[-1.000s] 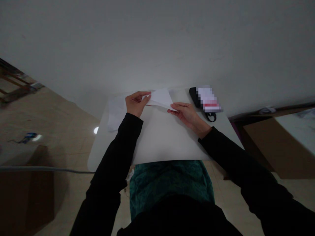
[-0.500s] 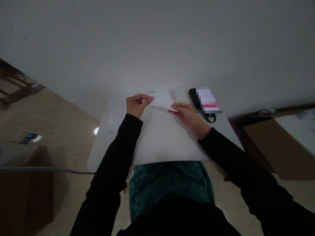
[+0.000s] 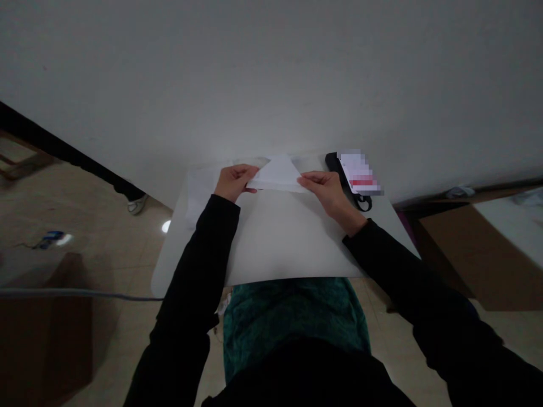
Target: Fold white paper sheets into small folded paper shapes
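Observation:
A folded sheet of white paper (image 3: 280, 174) is held up over the far part of the white table (image 3: 280, 243). It has a triangular shape with a band along its near edge. My left hand (image 3: 235, 182) pinches its left corner between thumb and fingers. At the right corner, my right hand (image 3: 324, 191) grips the paper the same way. More white paper (image 3: 200, 189) lies on the table to the left, partly behind my left hand.
Beyond my right hand lie a black case with a strap (image 3: 363, 202) and a phone-like blurred item (image 3: 358, 169). A wall (image 3: 271, 85) borders the table's far side. Cardboard boxes (image 3: 479, 254) stand at the right. At the left, a person's shoe (image 3: 136, 204) and a cable (image 3: 85, 293) show.
The folded paper has turned so its near edge runs level, and both hands now hold its opposite corners. My left hand moved slightly left. A person's leg and shoe have appeared at left.

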Demonstrator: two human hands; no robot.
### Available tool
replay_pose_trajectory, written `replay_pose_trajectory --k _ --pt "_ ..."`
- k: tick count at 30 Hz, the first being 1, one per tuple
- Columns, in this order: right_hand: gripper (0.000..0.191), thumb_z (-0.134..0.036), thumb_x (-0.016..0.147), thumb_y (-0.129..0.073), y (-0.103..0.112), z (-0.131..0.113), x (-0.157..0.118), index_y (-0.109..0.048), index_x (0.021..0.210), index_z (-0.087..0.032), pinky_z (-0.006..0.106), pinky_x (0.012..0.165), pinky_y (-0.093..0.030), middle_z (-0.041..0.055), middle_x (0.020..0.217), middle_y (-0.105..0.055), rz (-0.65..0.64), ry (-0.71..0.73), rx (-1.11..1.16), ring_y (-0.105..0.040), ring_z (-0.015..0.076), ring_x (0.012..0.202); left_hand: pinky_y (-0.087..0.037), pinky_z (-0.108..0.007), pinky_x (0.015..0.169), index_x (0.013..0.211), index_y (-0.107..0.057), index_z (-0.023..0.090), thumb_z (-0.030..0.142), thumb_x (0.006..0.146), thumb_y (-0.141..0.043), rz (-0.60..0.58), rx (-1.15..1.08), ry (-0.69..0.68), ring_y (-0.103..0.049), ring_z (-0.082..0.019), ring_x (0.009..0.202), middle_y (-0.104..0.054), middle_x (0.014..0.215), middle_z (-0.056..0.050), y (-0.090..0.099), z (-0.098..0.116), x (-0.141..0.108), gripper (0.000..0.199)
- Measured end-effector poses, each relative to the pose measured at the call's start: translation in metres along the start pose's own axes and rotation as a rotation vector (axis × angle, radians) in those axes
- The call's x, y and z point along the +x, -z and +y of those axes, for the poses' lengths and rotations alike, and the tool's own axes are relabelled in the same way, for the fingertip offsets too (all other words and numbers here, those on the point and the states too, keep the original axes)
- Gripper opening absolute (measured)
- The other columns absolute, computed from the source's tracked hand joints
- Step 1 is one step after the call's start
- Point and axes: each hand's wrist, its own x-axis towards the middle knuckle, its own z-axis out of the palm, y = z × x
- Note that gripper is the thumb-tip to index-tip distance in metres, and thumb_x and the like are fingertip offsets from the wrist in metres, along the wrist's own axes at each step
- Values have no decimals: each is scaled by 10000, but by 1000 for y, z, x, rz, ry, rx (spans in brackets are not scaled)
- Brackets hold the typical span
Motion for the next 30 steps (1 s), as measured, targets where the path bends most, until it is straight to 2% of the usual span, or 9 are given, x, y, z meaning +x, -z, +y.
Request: replay_pose_trajectory --k 2,5,12,17,21,28,30 --pt "159 -328 659 -827 4 -2 2 -790 768 -218 324 685 -481 19 783 -751 -17 38 -80 -603 132 663 -519 -206 447 695 -700 140 405 745 -777 -95 2 71 -555 -74 454 -621 573 6 4 -2 0 280" --pt "151 -350 679 -811 8 -4 4 -792 774 -235 338 690 -493 10 784 -754 -47 62 -164 -609 146 673 -539 -220 488 622 -701 146 402 770 -769 -181 23 108 -557 -78 448 -595 518 9 7 -1 -1 304" --pt "161 -366 722 -791 10 -3 4 -789 811 -232 350 705 -510 20 818 -755 -98 64 -192 -634 161 712 -579 -232 527 725 -754 144 476 726 -799 -286 15 157 -677 -131 540 -705 633 -41 11 -4 -2 335" --pt "156 -364 708 -799 10 -3 4 -785 797 -236 349 714 -516 14 814 -755 -76 62 -187 -640 162 717 -571 -217 466 688 -755 156 518 688 -816 -255 87 110 -598 -96 425 -651 540 -16 13 -6 -1 367" --pt "153 -354 712 -792 11 -3 4 -786 791 -224 342 708 -515 13 790 -750 -48 71 -203 -640 161 714 -608 -231 530 603 -725 155 487 691 -817 -229 103 36 -537 -67 400 -560 458 21 10 -3 -3 356" --pt "166 -363 695 -793 11 1 6 -780 776 -219 367 700 -534 28 803 -761 13 42 -218 -648 177 716 -580 -215 531 694 -760 142 406 687 -814 -152 199 -37 -572 -78 473 -638 545 -2 5 4 -6 270" --pt "162 -358 694 -796 10 0 6 -782 778 -220 371 707 -532 29 809 -763 31 42 -222 -649 177 713 -598 -230 579 741 -774 146 391 697 -803 -131 208 -46 -616 -95 530 -687 609 -16 4 5 -6 250"
